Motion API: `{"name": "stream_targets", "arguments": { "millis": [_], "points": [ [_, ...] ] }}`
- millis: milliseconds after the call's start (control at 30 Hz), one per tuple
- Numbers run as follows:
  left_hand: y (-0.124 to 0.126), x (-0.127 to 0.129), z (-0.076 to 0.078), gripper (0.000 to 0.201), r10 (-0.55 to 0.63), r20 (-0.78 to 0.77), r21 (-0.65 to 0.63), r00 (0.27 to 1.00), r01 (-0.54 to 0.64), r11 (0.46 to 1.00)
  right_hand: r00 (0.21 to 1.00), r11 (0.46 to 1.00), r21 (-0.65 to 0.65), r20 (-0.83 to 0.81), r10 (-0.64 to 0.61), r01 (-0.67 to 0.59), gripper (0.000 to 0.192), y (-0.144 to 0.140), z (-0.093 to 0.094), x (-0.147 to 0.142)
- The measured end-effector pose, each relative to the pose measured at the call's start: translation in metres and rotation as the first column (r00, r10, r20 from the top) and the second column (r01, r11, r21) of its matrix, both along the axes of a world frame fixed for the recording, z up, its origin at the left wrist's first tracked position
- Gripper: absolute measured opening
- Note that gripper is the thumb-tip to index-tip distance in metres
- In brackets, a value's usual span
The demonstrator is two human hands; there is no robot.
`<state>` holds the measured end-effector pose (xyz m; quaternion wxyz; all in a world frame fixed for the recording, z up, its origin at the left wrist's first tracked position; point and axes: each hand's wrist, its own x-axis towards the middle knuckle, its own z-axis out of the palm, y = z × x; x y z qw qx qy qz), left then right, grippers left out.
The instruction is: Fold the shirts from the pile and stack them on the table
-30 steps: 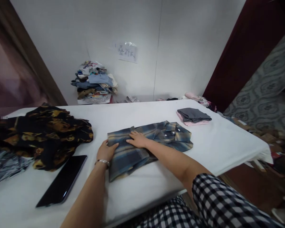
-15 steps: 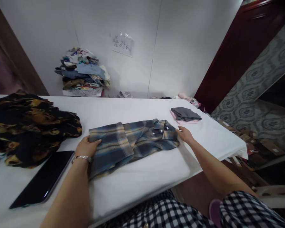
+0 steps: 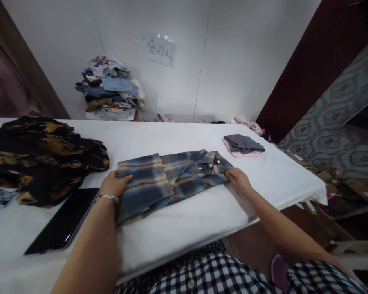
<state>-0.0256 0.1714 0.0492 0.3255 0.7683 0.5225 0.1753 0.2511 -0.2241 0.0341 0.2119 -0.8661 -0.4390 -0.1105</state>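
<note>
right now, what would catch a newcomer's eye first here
A blue plaid shirt lies half folded mid-table, the left hand gripping one end and the right hand at its collar end. To the left sprawls a black and gold garment beside a dark tablet.

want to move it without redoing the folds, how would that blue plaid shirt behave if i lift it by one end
Probably floppy: the plaid shirt is soft cloth lying flat in loose folds, so the unheld end would likely sag and unfold. It looks light. With the left hand and right hand at opposite ends, it may slide on the table cover.
</note>
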Motion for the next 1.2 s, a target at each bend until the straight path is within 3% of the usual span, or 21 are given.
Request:
{"name": "stream_targets", "arguments": {
  "millis": [200, 267, 333, 400, 500, 600, 667, 733, 800, 867, 1100, 1200],
  "points": [
    [-0.002, -0.002, 0.000, 0.056, 0.013, -0.038, 0.043, 0.999, -0.011, 0.999, 0.999, 0.985, -0.173, 0.037, -0.010, 0.016, 0.024, 0.011, 0.001, 0.001],
    [0.000, -0.002, -0.004, 0.057, 0.003, -0.053, 0.040, 0.999, -0.001, 0.999, 0.999, 0.984, -0.176, 0.048, 0.003, 0.005, 0.024, 0.013, 0.007, -0.003],
    [0.003, -0.001, -0.007, 0.057, -0.017, -0.069, 0.033, 0.997, 0.019, 0.999, 0.997, 0.996, -0.072, 0.045, 0.059, -0.056, 0.024, 0.022, 0.016, -0.011],
    [0.005, 0.000, -0.011, 0.059, -0.030, -0.083, 0.035, 0.996, 0.033, 0.999, 0.986, 0.980, 0.112, 0.023, 0.163, -0.165, 0.024, 0.041, 0.028, -0.028],
    [0.006, -0.001, -0.012, 0.060, -0.027, -0.089, 0.045, 0.996, 0.031, 0.999, 0.925, 0.886, 0.331, -0.082, 0.370, -0.325, 0.028, 0.085, 0.046, -0.069],
    [0.004, -0.002, -0.011, 0.058, -0.025, -0.069, 0.038, 0.997, 0.028, 0.999, 0.791, 0.784, 0.418, -0.209, 0.575, -0.460, 0.037, 0.139, 0.057, -0.115],
    [0.002, -0.003, -0.009, 0.055, -0.024, -0.046, 0.035, 0.999, 0.026, 0.999, 0.705, 0.745, 0.433, -0.287, 0.648, -0.508, 0.045, 0.174, 0.055, -0.137],
    [0.002, -0.003, -0.009, 0.052, -0.025, -0.025, 0.035, 0.999, 0.026, 0.999, 0.677, 0.786, 0.409, -0.408, 0.612, -0.464, 0.053, 0.204, 0.046, -0.151],
    [0.001, -0.004, -0.008, 0.052, -0.019, -0.014, 0.027, 1.000, 0.020, 0.999, 0.685, 0.875, 0.338, -0.546, 0.483, -0.348, 0.058, 0.226, 0.033, -0.156],
    [0.001, -0.003, -0.006, 0.053, -0.017, -0.006, 0.012, 1.000, 0.017, 1.000, 0.684, 0.923, 0.273, -0.621, 0.383, -0.270, 0.058, 0.238, 0.022, -0.157],
    [-0.009, -0.006, 0.012, 0.055, 0.043, 0.072, -0.060, 0.997, -0.038, 0.997, 0.587, 0.927, 0.306, -0.719, 0.373, -0.214, 0.064, 0.229, 0.018, -0.161],
    [-0.014, -0.010, 0.021, 0.050, 0.081, 0.194, -0.172, 0.978, -0.047, 0.984, 0.446, 0.902, 0.398, -0.786, 0.429, -0.166, 0.065, 0.224, 0.012, -0.162]
  ]
}}
